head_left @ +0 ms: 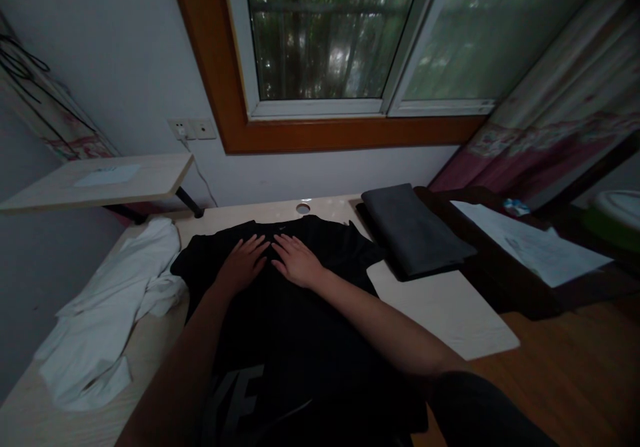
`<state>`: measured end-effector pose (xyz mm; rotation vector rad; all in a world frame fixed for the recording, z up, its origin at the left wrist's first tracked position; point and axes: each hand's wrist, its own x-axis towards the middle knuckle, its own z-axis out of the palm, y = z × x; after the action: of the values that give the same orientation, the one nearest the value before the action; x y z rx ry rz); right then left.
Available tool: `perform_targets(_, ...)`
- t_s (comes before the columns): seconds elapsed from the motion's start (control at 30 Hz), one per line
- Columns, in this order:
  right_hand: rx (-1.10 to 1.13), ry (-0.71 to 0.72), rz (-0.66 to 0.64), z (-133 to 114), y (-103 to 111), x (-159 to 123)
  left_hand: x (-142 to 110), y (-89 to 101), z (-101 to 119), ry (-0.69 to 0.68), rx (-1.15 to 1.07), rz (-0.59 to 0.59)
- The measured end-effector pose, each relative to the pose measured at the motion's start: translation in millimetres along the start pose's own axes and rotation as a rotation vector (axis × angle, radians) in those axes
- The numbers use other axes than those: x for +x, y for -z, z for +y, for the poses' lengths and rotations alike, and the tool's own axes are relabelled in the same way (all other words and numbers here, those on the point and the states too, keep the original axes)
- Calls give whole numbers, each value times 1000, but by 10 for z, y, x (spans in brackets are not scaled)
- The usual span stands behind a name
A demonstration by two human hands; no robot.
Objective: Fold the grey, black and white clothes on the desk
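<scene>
A black T-shirt [300, 320] lies spread out on the pale wooden desk [440, 307], its neckline toward the window and its sleeves out to both sides. Pale grey block letters show on the cloth near me. My left hand [243, 262] rests flat on the shirt below the collar, fingers stretched out. Close beside it, my right hand [296, 260] also lies flat with its fingers spread. Neither hand grips the fabric. My forearms cover part of the shirt.
A crumpled white garment [110, 307] lies on the desk's left side. Beyond it stands a raised wooden shelf [95, 180] with a paper on top. A dark grey folded item [413, 230] sits at the back right. Farther right, a white sheet [530, 244] rests on a dark surface.
</scene>
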<state>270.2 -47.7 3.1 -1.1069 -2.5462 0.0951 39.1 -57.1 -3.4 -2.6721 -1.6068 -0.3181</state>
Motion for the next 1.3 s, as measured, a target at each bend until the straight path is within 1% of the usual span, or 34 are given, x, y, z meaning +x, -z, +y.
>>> perform_targets(0.13, -27, -96, -18, 162, -23, 133, 17, -14, -23, 86, 42, 30)
perform_targets(0.33, -72, -242, -22, 627, 91, 115, 58, -37, -182, 212, 104, 33)
perform_targets(0.4, -71, -254, -24, 770, 140, 75, 57, -51, -238, 252, 122, 33)
perform_targets(0.5, -44, -209, -11, 910, 212, -4, 41, -66, -294, 295, 139, 44)
perform_targets(0.63, -12, -171, 40, 933, 280, -166, 16, -67, -348, 298, 156, 66)
perform_targets(0.83, -92, -215, 41, 901, 335, -526, 22, -58, -496, 322, 169, 44)
perform_targets(0.93, -147, -288, 67, 980, 396, -668, 33, -55, -561, 328, 158, 29)
perform_targets(1.07, -183, -400, 126, 1087, 488, -759, 25, -45, -619, 342, 142, 12)
perform_targets(1.3, -257, -551, 273, 1051, 687, -856, -55, -35, -682, 350, 140, 8)
